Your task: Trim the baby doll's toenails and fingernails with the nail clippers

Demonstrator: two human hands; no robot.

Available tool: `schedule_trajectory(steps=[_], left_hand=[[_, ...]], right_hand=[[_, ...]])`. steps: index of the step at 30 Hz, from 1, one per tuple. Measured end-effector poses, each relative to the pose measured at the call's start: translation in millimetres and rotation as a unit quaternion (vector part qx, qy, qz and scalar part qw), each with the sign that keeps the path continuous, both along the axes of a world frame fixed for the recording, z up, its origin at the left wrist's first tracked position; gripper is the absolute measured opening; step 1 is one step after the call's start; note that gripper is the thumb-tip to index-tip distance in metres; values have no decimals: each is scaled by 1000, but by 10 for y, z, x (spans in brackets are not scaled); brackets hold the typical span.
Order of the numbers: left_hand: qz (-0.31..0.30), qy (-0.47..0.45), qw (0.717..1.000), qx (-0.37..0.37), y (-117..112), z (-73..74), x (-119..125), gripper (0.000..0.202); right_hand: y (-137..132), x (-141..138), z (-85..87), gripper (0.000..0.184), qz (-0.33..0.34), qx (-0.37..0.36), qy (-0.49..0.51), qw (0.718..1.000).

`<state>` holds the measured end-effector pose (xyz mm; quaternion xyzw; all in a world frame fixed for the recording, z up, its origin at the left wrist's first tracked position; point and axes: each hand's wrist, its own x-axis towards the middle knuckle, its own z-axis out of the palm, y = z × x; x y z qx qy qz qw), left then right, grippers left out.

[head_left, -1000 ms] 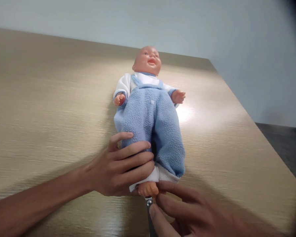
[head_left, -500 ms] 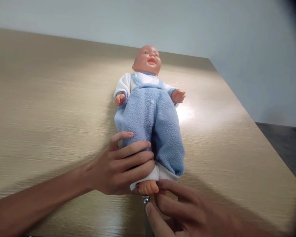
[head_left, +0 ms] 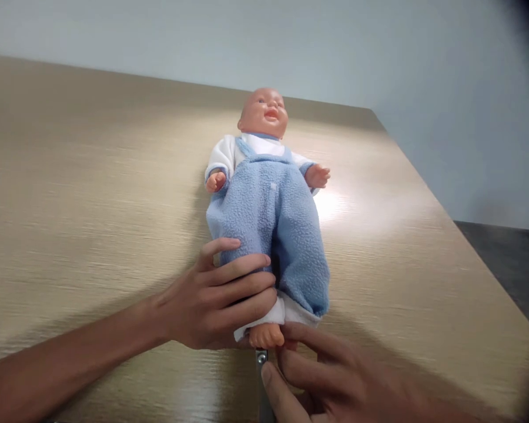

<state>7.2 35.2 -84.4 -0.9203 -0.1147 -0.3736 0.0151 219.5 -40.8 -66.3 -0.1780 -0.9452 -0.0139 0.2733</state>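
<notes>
A baby doll (head_left: 268,194) in blue fleece overalls and a white top lies on its back, head away from me. My left hand (head_left: 220,296) is wrapped round one trouser leg, its fingers across the front of the fabric. Below the white cuff the doll's bare foot (head_left: 267,335) sticks out, toes up. Right at those toes sits a metal nail clipper (head_left: 263,382), its rivet showing and its lower end cut off by the frame. My right hand (head_left: 317,373) grips the clipper with the thumb along its side; the index finger reaches beside the foot. The doll's other foot is mostly hidden.
The doll rests on a light wood-grain table (head_left: 92,176). Its far edge meets a pale wall (head_left: 203,41), and its right edge slants down towards me. Beyond that edge a dark floor (head_left: 502,258) shows. A bright light reflection lies right of the doll.
The view has tilted slightly, so the doll's head and the table edge appear a little lower. Both hands keep their holds, and the clipper stays at the toes.
</notes>
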Motion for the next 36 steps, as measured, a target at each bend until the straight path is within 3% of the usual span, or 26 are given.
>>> schedule_trajectory(steps=[19,25,28,33,36], left_hand=[[-4,12,1000,1,-3,-18,-23,22],[-6,14,1000,-12,2,-11,-20,28],[-5,11,1000,-9,10,-10,-12,27],[1,12,1000,-3,-1,4,-16,27],[-3,14,1000,-8,-2,13,-21,31]], right_hand=[[-7,-19,-48,19,-20,-4,15,1000],[-36,-23,-34,18,-22,0,4,1000],[-35,-17,-22,10,-13,5,1,1000],[-34,-20,-36,32,-13,-5,-1,1000],[-12,-33,-59,20,-5,-15,10,1000]])
